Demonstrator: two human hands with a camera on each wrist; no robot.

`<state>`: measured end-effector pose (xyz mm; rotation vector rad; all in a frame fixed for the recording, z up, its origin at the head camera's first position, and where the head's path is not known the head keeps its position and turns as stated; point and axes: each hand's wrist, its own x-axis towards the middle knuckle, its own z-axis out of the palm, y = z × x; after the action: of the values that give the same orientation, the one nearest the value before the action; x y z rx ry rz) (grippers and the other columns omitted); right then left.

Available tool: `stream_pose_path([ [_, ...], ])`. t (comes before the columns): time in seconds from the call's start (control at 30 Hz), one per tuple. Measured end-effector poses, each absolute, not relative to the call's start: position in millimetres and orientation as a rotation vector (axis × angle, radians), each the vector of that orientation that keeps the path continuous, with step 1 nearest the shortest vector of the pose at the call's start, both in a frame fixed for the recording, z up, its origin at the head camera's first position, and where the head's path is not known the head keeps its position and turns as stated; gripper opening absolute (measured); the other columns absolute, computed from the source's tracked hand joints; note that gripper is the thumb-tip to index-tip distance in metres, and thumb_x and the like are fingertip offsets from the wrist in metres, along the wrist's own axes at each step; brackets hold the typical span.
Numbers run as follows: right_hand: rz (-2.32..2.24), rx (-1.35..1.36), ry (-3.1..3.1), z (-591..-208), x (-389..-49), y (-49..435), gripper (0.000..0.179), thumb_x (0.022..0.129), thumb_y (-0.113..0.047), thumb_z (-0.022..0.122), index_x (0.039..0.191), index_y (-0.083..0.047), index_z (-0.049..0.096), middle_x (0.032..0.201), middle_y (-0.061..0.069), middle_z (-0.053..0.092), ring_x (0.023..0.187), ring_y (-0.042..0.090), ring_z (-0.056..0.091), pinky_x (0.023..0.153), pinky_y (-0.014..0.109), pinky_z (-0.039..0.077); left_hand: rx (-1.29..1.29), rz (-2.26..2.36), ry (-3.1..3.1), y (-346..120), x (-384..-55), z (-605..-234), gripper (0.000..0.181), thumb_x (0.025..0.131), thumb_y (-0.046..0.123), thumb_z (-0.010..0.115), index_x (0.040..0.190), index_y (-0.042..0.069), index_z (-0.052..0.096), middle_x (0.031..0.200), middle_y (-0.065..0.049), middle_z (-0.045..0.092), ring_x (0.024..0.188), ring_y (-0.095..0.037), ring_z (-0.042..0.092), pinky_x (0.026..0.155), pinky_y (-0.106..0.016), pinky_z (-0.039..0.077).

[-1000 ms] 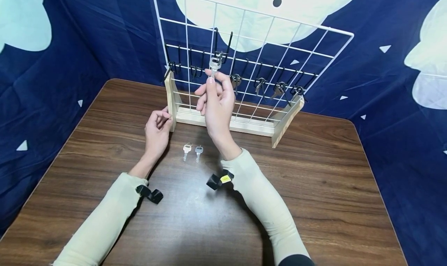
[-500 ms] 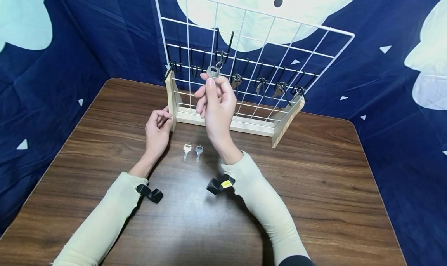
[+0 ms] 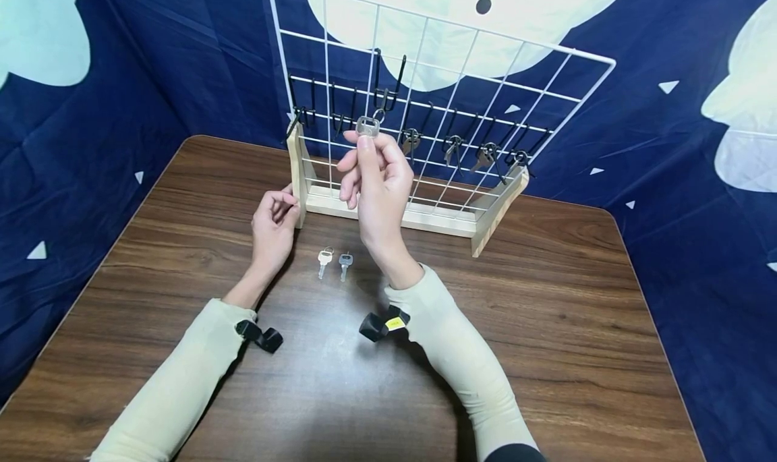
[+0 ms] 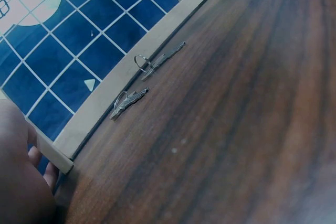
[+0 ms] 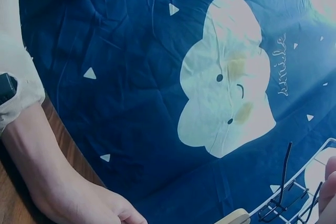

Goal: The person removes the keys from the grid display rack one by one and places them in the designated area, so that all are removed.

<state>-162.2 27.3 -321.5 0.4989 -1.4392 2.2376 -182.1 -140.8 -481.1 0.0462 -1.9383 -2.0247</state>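
Observation:
In the head view my right hand pinches a silver key by its lower part between thumb and forefinger. The key's ring overlaps the lower end of a black double-prong hook on a white wire grid rack. My left hand holds the lower left of the rack's wooden side stand between thumb and fingers. Two more keys, a left key and a right key, lie on the table in front of the rack, each with a ring.
Several keys hang on black hooks along the rack's right half, among them one key. The wooden table has blue cloth behind and beside it. The rack's base bar runs between its two stands.
My right hand has lowered slightly, drawing the key down and a little left, away from the hook's prongs. The left hand and the keys on the table have stayed put.

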Motion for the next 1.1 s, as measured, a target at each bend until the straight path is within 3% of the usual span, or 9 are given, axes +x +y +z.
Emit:
stream_pose_path([
  [0.17, 2.239, 0.505, -1.428, -319, -160, 27, 0.024, 0.115, -0.003, 0.051, 0.112, 0.017, 0.064, 0.072, -0.006, 0.07, 0.043, 0.005, 0.052, 0.034, 0.018, 0.036, 0.047, -2.02, -1.944, -141, -182, -482, 0.015, 0.105, -0.014, 0.058, 0.106, 0.001, 0.06, 0.157, -0.024, 0.061, 0.145, -0.037, 0.061, 0.123, -0.035, 0.052],
  [0.37, 2.241, 0.514, -1.436, -316, -156, 27, 0.023, 0.114, -0.004, 0.051, 0.111, 0.016, 0.064, 0.073, -0.007, 0.071, 0.043, 0.005, 0.053, 0.033, 0.019, 0.037, 0.038, -2.033, -1.938, -141, -182, -481, 0.009, 0.105, -0.014, 0.058, 0.109, -0.006, 0.058, 0.157, -0.023, 0.062, 0.145, -0.037, 0.061, 0.123, -0.035, 0.052],
  [0.6, 2.232, 0.521, -1.454, -317, -150, 29, 0.026, 0.113, -0.004, 0.052, 0.116, 0.02, 0.063, 0.073, -0.007, 0.072, 0.043, 0.005, 0.053, 0.033, 0.021, 0.036, 0.059, -2.024, -1.941, -141, -182, -480, 0.02, 0.105, -0.013, 0.059, 0.104, 0.006, 0.062, 0.157, -0.025, 0.061, 0.146, -0.037, 0.06, 0.123, -0.036, 0.052],
  [0.8, 2.22, 0.483, -1.476, -323, -145, 30, 0.023, 0.111, -0.001, 0.055, 0.111, 0.02, 0.064, 0.075, -0.009, 0.074, 0.046, 0.003, 0.055, 0.036, 0.019, 0.036, 0.06, -2.025, -1.935, -141, -182, -481, 0.019, 0.105, -0.014, 0.059, 0.103, 0.005, 0.061, 0.157, -0.025, 0.061, 0.146, -0.038, 0.06, 0.123, -0.036, 0.051],
  [0.97, 2.185, 0.414, -1.508, -332, -142, 31, 0.021, 0.108, 0.001, 0.06, 0.102, 0.021, 0.064, 0.082, -0.011, 0.075, 0.054, 0.002, 0.056, 0.042, 0.015, 0.039, 0.065, -2.017, -1.949, -141, -182, -480, 0.013, 0.105, -0.013, 0.059, 0.105, 0.0, 0.061, 0.157, -0.024, 0.061, 0.146, -0.038, 0.06, 0.123, -0.036, 0.051],
  [1.1, 2.122, 0.361, -1.537, -341, -140, 32, 0.022, 0.105, 0.002, 0.065, 0.1, 0.024, 0.066, 0.093, -0.009, 0.077, 0.07, 0.003, 0.06, 0.058, 0.013, 0.046, 0.063, -2.017, -1.945, -141, -182, -481, 0.013, 0.105, -0.014, 0.059, 0.106, -0.001, 0.06, 0.156, -0.024, 0.062, 0.146, -0.038, 0.06, 0.123, -0.036, 0.052],
])
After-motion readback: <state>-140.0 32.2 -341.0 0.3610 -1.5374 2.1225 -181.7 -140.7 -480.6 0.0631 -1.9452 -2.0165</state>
